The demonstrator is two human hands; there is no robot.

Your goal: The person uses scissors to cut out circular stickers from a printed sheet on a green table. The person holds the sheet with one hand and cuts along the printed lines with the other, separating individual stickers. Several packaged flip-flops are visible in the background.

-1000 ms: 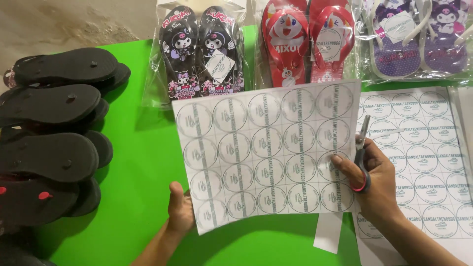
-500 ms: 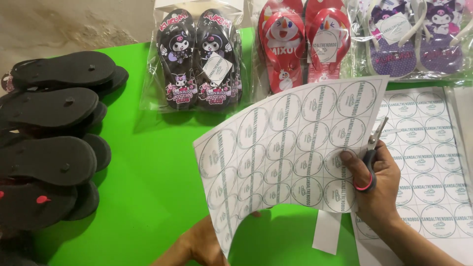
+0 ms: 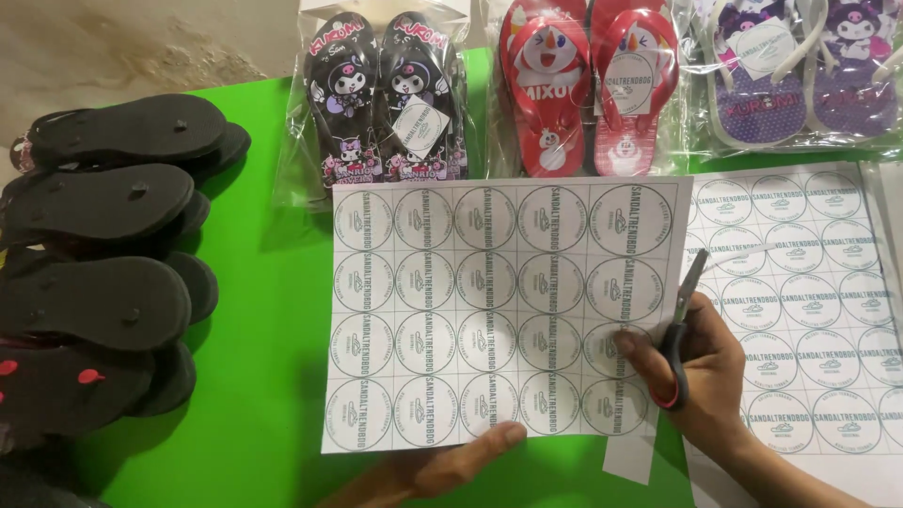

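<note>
Green tabletop (image 3: 263, 282) fills mid-frame, under a sticker sheet (image 3: 489, 310): light, floppy, best gripped at its edges. Left hand (image 3: 442, 466) pinches the bottom edge; right hand (image 3: 701, 372) pins its right side, fingers closed around scissors (image 3: 679, 325).

We hold the label sheet (image 3: 489, 310) above the green table (image 3: 263, 282): left hand (image 3: 451, 466) at its lower edge, right hand (image 3: 701, 376) with scissors (image 3: 679, 325) at its right edge. Black sandals (image 3: 103, 282) lie left of it.
</note>
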